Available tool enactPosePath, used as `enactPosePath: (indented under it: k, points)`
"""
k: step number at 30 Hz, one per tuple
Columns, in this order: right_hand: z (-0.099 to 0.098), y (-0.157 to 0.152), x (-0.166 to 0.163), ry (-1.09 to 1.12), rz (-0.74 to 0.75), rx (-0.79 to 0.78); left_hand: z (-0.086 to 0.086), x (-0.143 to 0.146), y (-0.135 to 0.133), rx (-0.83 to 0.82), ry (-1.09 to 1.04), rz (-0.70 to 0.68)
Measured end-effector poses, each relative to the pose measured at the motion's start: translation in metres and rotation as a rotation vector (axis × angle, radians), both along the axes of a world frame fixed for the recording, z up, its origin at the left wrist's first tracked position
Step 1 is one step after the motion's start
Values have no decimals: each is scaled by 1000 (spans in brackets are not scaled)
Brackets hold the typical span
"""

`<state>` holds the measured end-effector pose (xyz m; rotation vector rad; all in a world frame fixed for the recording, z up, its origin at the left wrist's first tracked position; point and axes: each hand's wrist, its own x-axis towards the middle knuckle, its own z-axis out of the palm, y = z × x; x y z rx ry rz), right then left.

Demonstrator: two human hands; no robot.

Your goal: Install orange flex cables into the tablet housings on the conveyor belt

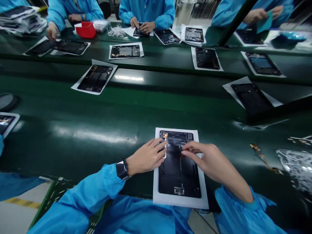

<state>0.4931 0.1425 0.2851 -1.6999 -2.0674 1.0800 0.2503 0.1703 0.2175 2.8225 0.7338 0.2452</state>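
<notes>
In front of me a black tablet housing lies on a white sheet at the table's near edge. My left hand, with a watch on its wrist, rests with fingers outstretched on the housing's upper left. Beside those fingertips runs an orange-gold flex cable. My right hand is closed in a pinch over the upper middle of the housing. A small reddish piece shows at its fingertips, too small to name. Another flex cable lies on the table to the right.
A pile of small white parts sits at the right. More tablet housings on white sheets, such as one ahead left and one ahead right, lie on the green conveyor. Co-workers in blue sit opposite. A dark post stands at right.
</notes>
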Motion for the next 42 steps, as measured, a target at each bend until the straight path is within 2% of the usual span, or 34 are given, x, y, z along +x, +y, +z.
enactPosePath:
  k: [8,12,15,18,23,30,33,38,42]
  points:
    - [-26,-64,-1,146,-153,-74,-7,3,-1,28,7,9]
    - [-35,-76,-11,130,-167,10,-8,4,0,36,4,14]
    - [-41,-73,-19,64,-138,171,-7,0,3,-5,-41,5]
    - [-47,-65,-27,-31,-69,260,-6,-7,7,-79,-95,-24]
    - [-52,-54,-36,-189,39,302,-4,-16,8,-172,-150,-94]
    - [-48,-46,-43,-277,95,370,-1,-16,4,-189,-130,-134]
    - [-48,-43,-47,-308,124,394,-2,-20,9,-233,-179,-120]
    - [-48,-41,-56,-334,187,396,-8,-26,19,-267,-276,-6]
    - [-48,-42,-68,-303,146,380,-13,-26,20,-262,-294,12]
